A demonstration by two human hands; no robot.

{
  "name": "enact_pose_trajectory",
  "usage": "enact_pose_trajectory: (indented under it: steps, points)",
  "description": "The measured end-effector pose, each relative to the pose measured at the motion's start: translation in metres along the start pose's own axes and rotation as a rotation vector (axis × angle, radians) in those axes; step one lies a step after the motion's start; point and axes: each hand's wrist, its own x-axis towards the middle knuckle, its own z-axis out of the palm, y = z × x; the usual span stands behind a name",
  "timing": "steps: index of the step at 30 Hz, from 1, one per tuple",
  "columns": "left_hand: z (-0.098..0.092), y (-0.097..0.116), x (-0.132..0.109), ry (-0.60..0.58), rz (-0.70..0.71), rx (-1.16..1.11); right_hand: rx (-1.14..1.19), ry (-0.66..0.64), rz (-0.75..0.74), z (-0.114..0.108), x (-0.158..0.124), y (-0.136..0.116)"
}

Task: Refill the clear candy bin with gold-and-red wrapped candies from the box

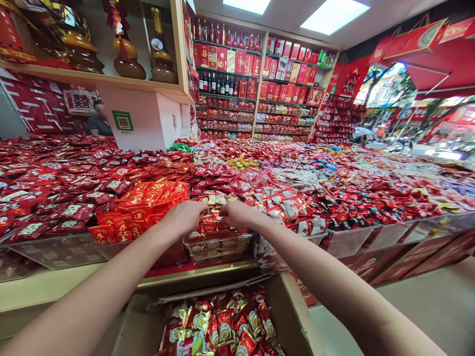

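Both my hands reach into a clear plastic bin (218, 246) of small red-and-gold wrapped candies (212, 199) on a shop display counter. My left hand (186, 215) is curled, fingers down in the candies. My right hand (239, 214) is curled the same way, a short gap from the left. Both hands' fingertips are buried among the wrappers, so what they pinch is hidden. Below my arms stands an open cardboard box (287, 316) filled with the same kind of red-and-gold candy packets (222, 326).
The counter holds many clear bins of red wrapped sweets (141, 198). A white pillar with a green QR sign (123, 120) stands behind, shelves of red boxes and bottles (260, 74) at the back. A person (98, 121) is at far left. A street opening (426, 123) lies right.
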Motion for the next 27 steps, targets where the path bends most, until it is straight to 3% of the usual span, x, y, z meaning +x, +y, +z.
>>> enact_pose_trajectory:
  steps: [8, 14, 18, 27]
  points:
    - [-0.007, 0.005, -0.005, -0.124, -0.035, 0.125, -0.012, -0.07, -0.023, -0.004, 0.001, -0.007]
    - [-0.011, 0.015, -0.006, -0.212, -0.086, 0.169, -0.034, -0.01, -0.045, 0.0, 0.005, -0.011]
    - [-0.018, 0.015, -0.006, -0.181, -0.084, 0.182, -0.038, -0.001, -0.063, 0.005, 0.015, -0.019]
    - [-0.053, 0.005, -0.006, 0.001, -0.023, 0.153, 0.008, 0.02, -0.092, 0.01, 0.018, -0.015]
